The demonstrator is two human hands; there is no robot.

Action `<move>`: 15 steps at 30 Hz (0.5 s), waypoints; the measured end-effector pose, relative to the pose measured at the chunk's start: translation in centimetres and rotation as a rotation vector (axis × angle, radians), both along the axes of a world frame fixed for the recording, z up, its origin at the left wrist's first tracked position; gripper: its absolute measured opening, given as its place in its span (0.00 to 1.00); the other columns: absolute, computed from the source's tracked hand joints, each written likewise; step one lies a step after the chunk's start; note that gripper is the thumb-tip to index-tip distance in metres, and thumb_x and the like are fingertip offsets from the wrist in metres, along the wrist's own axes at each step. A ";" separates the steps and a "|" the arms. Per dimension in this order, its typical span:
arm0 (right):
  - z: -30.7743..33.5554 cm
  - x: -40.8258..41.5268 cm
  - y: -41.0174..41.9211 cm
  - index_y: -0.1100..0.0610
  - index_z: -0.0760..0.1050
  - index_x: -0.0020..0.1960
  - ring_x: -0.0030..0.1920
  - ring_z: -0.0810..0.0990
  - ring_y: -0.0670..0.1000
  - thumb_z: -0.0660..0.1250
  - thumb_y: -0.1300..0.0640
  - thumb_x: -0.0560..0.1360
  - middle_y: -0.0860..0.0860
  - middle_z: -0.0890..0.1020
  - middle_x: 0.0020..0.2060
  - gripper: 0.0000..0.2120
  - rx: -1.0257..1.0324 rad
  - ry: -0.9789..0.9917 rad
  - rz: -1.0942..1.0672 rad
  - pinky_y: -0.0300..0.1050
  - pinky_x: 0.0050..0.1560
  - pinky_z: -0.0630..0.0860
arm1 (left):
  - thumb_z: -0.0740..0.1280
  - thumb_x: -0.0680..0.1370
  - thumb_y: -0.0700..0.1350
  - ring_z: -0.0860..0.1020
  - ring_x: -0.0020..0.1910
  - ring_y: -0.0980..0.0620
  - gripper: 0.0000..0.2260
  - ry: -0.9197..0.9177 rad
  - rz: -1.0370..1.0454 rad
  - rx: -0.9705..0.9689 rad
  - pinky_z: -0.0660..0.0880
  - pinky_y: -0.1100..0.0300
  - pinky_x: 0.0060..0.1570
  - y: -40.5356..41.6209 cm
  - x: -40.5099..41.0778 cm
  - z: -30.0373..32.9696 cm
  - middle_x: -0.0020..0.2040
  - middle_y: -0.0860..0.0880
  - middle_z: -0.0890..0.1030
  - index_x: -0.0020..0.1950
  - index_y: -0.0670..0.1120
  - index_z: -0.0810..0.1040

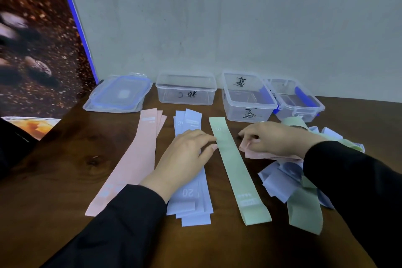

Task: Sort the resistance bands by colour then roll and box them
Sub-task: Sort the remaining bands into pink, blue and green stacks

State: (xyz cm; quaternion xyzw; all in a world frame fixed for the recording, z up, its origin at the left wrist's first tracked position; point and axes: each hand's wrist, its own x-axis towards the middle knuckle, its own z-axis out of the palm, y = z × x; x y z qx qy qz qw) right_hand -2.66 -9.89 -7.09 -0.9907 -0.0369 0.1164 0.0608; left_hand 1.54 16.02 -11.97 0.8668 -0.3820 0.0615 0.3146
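Showing "20" — blue bands (191,193) under flat left hand (185,154).

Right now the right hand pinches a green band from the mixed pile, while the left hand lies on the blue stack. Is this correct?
Not quite: the head view shows the right hand pinching a pink band, not green. The left hand does lie on the blue stack.

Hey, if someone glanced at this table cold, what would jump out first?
Three flat colour rows: pink bands at left, blue bands under the left hand, one green band in the middle. The right hand pinches a pink band from the unsorted heap.
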 end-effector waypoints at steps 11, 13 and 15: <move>2.2 -1.8 -1.1 0.39 0.73 0.53 0.46 0.79 0.46 0.68 0.57 0.78 0.38 0.79 0.45 0.13 0.398 -0.406 -0.194 0.41 0.50 0.74 | 0.62 0.83 0.54 0.73 0.60 0.59 0.16 0.008 -0.034 -0.087 0.69 0.64 0.61 -0.5 -0.1 1.3 0.61 0.56 0.79 0.69 0.53 0.77; 3.7 -2.4 -0.9 0.35 0.72 0.53 0.44 0.78 0.44 0.70 0.57 0.78 0.37 0.78 0.47 0.16 0.458 -0.466 -0.175 0.38 0.50 0.73 | 0.62 0.82 0.55 0.73 0.59 0.60 0.19 0.064 -0.066 -0.111 0.71 0.62 0.59 -1.5 -0.6 3.4 0.62 0.58 0.77 0.73 0.55 0.72; 5.1 -3.2 -0.4 0.33 0.72 0.53 0.40 0.77 0.42 0.71 0.57 0.78 0.39 0.79 0.47 0.18 0.521 -0.503 -0.151 0.34 0.46 0.73 | 0.63 0.81 0.58 0.73 0.58 0.60 0.25 0.112 -0.090 -0.089 0.71 0.61 0.57 -3.3 -1.3 5.9 0.66 0.59 0.74 0.77 0.58 0.64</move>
